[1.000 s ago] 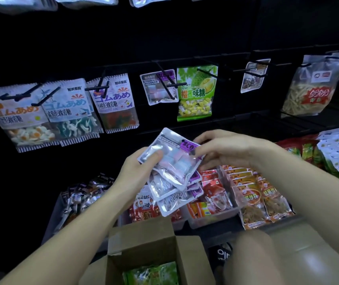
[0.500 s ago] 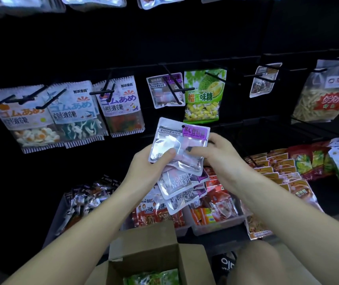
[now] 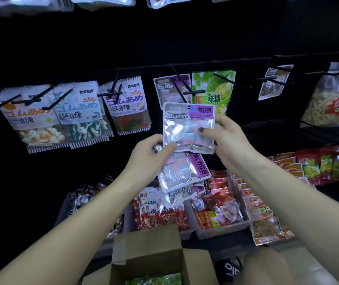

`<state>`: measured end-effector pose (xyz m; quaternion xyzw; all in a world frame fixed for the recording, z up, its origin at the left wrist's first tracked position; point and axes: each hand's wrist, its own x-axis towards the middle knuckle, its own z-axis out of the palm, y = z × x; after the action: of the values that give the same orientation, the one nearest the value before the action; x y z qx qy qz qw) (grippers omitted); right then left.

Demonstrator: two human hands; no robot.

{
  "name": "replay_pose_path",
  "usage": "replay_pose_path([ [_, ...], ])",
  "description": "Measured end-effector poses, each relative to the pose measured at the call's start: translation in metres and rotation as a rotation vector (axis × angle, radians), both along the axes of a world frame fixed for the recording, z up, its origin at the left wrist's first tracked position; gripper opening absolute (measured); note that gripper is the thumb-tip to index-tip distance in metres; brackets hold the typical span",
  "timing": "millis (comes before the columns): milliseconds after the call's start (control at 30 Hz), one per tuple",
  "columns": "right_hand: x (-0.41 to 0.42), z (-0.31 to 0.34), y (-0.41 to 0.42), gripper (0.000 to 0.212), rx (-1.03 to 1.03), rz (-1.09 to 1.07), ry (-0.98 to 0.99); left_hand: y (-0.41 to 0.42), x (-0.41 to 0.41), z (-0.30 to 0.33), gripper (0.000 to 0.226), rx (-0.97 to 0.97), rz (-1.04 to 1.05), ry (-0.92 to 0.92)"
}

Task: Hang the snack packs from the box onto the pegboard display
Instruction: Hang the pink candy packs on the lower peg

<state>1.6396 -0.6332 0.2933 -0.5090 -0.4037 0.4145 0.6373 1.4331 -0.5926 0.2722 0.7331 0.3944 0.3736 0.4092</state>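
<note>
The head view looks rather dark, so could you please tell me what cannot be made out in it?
- Cardboard box: its contents are cut off by the bottom edge; only a strip of a green pack shows.
- Lower silver packs in the left hand: partly hidden by the top silver pack that the right hand pinches; their count is unclear.
- Top-row packs: cut off by the upper edge.
- Pegboard: too dark to see.

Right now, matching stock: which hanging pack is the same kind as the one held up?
The silver-purple pack on the peg left of the green durian pack; the others lack its purple corner.
</note>
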Motion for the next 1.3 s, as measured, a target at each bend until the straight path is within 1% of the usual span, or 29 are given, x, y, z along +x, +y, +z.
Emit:
replay_pose_path([
  [133, 0.003, -0.005, 0.005, 0.03, 0.023, -0.03, 0.0, 0.004, 0.003, 0.0, 0.034, 0.001, 0.004, 0.02],
  [267, 0.006, -0.007, 0.014, 0.037, 0.008, -0.046, 0.003, 0.007, 0.008, -0.001, 0.04, -0.011, 0.008, 0.028],
  [400, 0.01, -0.01, 0.024, 0.035, -0.006, -0.067, -0.009, 0.013, 0.012, 0.0, 0.03, -0.021, 0.013, 0.029],
  [500, 0.012, -0.011, 0.037, 0.042, -0.018, -0.081, -0.02, 0.023, 0.015, -0.003, 0.037, -0.033, 0.031, 0.035],
  [600, 0.013, -0.012, 0.057, 0.03, -0.02, -0.109, -0.07, 0.037, 0.016, -0.008, 0.031, -0.105, 0.088, 0.028],
  [733, 0.014, -0.014, 0.093, 0.031, -0.023, -0.114, -0.146, 0.057, 0.018, -0.016, 0.016, -0.174, 0.115, 0.007],
  [800, 0.016, -0.014, 0.113, 0.02, -0.026, -0.129, -0.189, 0.064, 0.019, -0.019, 0.012, -0.193, 0.109, -0.005],
  [867, 0.017, -0.012, 0.134, 0.013, -0.03, -0.16, -0.225, 0.073, 0.02, -0.022, 0.01, -0.206, 0.11, -0.006],
  [1000, 0.021, -0.009, 0.176, 0.014, -0.036, -0.244, -0.261, 0.089, 0.019, -0.025, 0.011, -0.21, 0.112, -0.004],
  [1100, 0.024, -0.011, 0.197, 0.029, -0.059, -0.315, -0.286, 0.094, 0.016, -0.025, 0.01, -0.201, 0.112, -0.027],
  [1200, 0.023, -0.01, 0.205, 0.035, -0.135, -0.341, -0.287, 0.093, 0.014, -0.02, 0.011, -0.22, 0.101, -0.085],
  [1233, 0.022, -0.009, 0.203, 0.041, -0.152, -0.333, -0.275, 0.092, 0.012, -0.018, 0.011, -0.227, 0.099, -0.104],
  [1300, 0.022, -0.012, 0.198, 0.065, -0.203, -0.302, -0.248, 0.088, 0.009, -0.012, 0.009, -0.231, 0.101, -0.122],
])
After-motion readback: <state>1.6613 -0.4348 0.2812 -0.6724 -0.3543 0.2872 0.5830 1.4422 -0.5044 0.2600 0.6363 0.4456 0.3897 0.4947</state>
